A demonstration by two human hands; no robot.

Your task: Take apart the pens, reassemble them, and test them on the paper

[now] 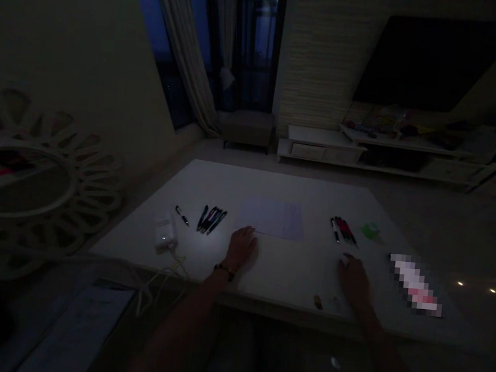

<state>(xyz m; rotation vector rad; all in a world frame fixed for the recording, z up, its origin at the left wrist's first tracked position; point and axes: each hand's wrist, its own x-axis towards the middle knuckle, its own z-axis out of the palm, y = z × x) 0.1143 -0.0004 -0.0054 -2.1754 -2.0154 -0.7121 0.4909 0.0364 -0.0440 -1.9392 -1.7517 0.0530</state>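
White paper (273, 218) | near edge at left hand (242, 247) | red pens (346, 230) beyond right hand (355, 281)

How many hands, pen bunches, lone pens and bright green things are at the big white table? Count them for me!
Hands: 2 (left hand, right hand)
Pen bunches: 2 (left bunch, right bunch)
Lone pen: 1
Bright green thing: 1
Total: 6, counting each bunch once

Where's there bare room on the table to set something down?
Widest between the left hand and right hand, on the near side of the paper; another, between the paper and the far edge of the table. Crowded: left, by the white box and dark pens; right, by red pens, a green item and a pixelated object.
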